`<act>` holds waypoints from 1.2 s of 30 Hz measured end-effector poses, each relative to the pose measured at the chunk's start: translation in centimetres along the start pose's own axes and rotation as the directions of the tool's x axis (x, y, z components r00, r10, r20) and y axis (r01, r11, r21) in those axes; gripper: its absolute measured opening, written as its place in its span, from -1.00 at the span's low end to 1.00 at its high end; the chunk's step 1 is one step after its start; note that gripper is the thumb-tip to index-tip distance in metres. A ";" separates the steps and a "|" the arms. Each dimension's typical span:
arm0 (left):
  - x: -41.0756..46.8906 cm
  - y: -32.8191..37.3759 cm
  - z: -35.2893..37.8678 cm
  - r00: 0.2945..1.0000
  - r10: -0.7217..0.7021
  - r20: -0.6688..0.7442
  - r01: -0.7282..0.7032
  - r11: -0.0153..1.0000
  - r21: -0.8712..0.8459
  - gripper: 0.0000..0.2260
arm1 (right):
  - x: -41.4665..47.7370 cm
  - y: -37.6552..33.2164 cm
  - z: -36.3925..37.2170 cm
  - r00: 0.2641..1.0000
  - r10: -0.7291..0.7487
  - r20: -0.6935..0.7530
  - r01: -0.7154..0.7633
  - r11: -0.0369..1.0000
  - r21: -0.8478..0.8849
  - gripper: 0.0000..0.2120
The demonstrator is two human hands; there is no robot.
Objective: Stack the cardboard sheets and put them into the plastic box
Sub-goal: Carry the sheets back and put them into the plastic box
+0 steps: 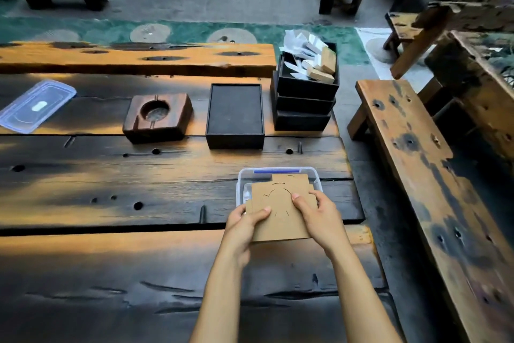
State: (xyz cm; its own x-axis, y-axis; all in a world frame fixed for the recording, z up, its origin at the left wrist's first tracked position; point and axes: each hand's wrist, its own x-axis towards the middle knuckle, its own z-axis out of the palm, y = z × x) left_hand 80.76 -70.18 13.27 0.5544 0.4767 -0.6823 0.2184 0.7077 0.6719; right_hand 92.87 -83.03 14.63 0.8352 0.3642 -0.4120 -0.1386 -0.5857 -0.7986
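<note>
Both hands, left (244,224) and right (319,216), grip cardboard sheets (281,212) over plastic box (278,171).

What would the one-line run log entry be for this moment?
stage: loading | cardboard sheets: held by left hand and right hand, tilted over plastic box | lid: off, far left

Dim, warm patchy light across the dark table (111,184), deep shadows, soft wide-angle bending at edges.
</note>
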 end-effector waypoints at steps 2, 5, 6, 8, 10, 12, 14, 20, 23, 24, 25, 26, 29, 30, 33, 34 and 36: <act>1.8 -0.1 0.9 0.999 -0.002 -0.032 0.002 1.000 0.000 -0.69 | 1.9 0.3 -0.3 0.999 0.025 0.025 -0.025 0.999 -0.022 -0.43; 4.7 -0.4 2.1 0.991 0.021 -0.135 -0.015 0.999 0.047 -0.68 | 4.6 1.1 -1.3 0.998 0.040 0.053 -0.034 0.994 -0.108 -0.42; 5.8 -0.6 2.4 0.986 0.025 -0.168 -0.015 0.998 0.063 -0.68 | 5.4 1.5 -1.7 0.997 0.039 0.063 -0.028 0.985 -0.170 -0.40; 8.1 -0.7 3.3 0.976 0.031 -0.218 -0.010 0.995 0.096 -0.67 | 7.3 2.3 -2.3 0.996 0.028 0.084 0.000 0.951 -0.310 -0.37; 10.0 -0.8 4.1 0.966 0.042 -0.254 -0.009 0.991 0.132 -0.70 | 8.9 3.1 -2.5 0.991 0.040 0.125 0.014 0.913 -0.408 -0.36; 11.3 -1.0 4.8 0.959 0.053 -0.278 0.000 0.982 0.190 -0.71 | 9.9 3.7 -2.6 0.985 0.065 0.159 0.014 0.893 -0.449 -0.35; 12.5 -1.3 5.3 0.956 0.055 -0.289 0.019 0.969 0.246 -0.72 | 10.8 4.2 -2.7 0.979 0.089 0.185 0.009 0.881 -0.473 -0.36; 15.5 -2.3 6.5 0.959 0.065 -0.277 0.026 0.950 0.310 -0.76 | 12.2 5.1 -2.8 0.969 0.104 0.225 0.012 0.887 -0.462 -0.45; 16.6 -2.5 6.8 0.966 0.054 -0.254 0.053 0.916 0.398 -0.71 | 12.9 5.2 -2.9 0.973 0.109 0.202 -0.002 0.883 -0.470 -0.45; 16.7 -2.7 6.8 0.963 0.050 -0.264 0.075 0.893 0.443 -0.67 | 13.0 5.2 -2.9 0.974 0.111 0.196 -0.005 0.881 -0.472 -0.45; 16.9 -2.8 6.7 0.961 0.041 -0.273 0.095 0.881 0.463 -0.62 | 13.1 5.1 -2.9 0.975 0.113 0.192 -0.009 0.880 -0.474 -0.45; 17.0 -3.0 6.7 0.961 0.025 -0.275 0.101 0.894 0.436 -0.60 | 13.2 5.1 -2.9 0.975 0.115 0.190 -0.011 0.879 -0.476 -0.46; 16.9 -3.1 6.4 0.964 0.002 -0.264 0.075 0.956 0.282 -0.71 | 13.2 5.3 -3.2 0.976 0.106 0.191 -0.001 0.876 -0.482 -0.50; 16.9 -2.9 6.2 0.962 0.020 -0.272 0.060 0.957 0.283 -0.75 | 13.3 5.4 -3.3 0.977 0.099 0.188 0.003 0.879 -0.477 -0.51; 16.6 -2.5 5.7 0.961 0.064 -0.270 0.016 0.959 0.283 -0.77 | 13.3 5.8 -3.6 0.980 0.082 0.181 0.010 0.890 -0.456 -0.53; 16.4 -2.4 5.6 0.963 0.064 -0.262 0.012 0.960 0.279 -0.77 | 13.3 5.9 -3.6 0.980 0.079 0.182 0.012 0.892 -0.451 -0.53; 16.1 -2.3 5.3 0.968 0.050 -0.247 0.017 0.966 0.259 -0.76 | 13.2 6.0 -3.5 0.980 0.073 0.183 0.017 0.895 -0.447 -0.53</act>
State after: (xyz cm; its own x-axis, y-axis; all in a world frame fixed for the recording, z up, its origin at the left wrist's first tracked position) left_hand 93.44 -66.89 2.25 0.3486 0.6252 -0.6982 0.4285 0.5563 0.7120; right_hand 104.96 -84.24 5.96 0.7109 0.4469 -0.5430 0.1275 -0.8413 -0.5253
